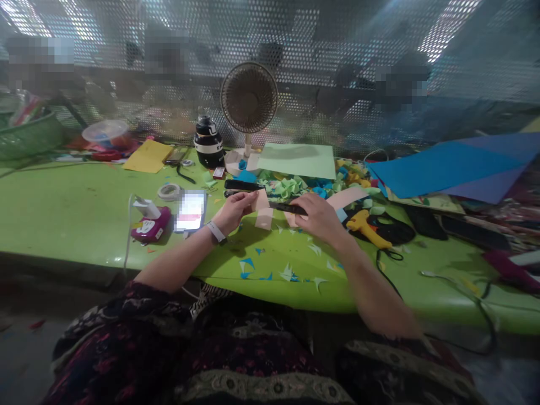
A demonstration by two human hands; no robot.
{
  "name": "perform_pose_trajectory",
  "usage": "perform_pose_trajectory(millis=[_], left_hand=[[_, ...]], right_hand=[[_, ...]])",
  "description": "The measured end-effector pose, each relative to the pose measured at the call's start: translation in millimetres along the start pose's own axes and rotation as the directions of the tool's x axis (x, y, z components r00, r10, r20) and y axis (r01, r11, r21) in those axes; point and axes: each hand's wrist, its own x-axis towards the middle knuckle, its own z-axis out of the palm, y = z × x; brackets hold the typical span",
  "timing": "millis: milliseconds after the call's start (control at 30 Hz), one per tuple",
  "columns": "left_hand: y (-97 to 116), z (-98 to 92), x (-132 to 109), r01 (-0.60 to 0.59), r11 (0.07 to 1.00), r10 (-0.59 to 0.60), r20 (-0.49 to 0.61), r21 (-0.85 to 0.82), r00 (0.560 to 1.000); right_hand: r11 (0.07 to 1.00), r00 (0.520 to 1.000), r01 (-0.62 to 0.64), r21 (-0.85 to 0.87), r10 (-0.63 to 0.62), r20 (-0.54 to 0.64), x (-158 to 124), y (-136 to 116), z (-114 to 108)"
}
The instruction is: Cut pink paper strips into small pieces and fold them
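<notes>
My left hand (237,211) pinches a small piece of pale pink paper (262,199) above the green table. My right hand (318,216) is closed around a slim black tool (287,208), whose tip reaches the pink paper's edge; its exact kind is not clear. Another pink piece (264,219) lies just below the held one. A longer pink strip (346,197) lies beyond my right hand. Right behind my left hand rests a black long-jawed object (242,185) that looks like a stapler. Small triangular paper scraps (289,273) are scattered in front of my hands.
On the green table (84,214) stand a fan (248,98) and a black bottle (208,143). To the left are a phone (190,211), a tape roll (169,192) and a purple power adapter (149,226). A yellow glue gun (368,229) and blue sheets (442,169) lie right.
</notes>
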Motion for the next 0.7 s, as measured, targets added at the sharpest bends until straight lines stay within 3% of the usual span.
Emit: perform_pose_trajectory(millis=[700], left_hand=[[0, 6.2, -6, 0.004, 1.000, -0.004, -0.029, 0.002, 1.000]], right_hand=[[0.991, 1.000, -0.019, 0.132, 0.019, 0.004, 2, -4, 13]])
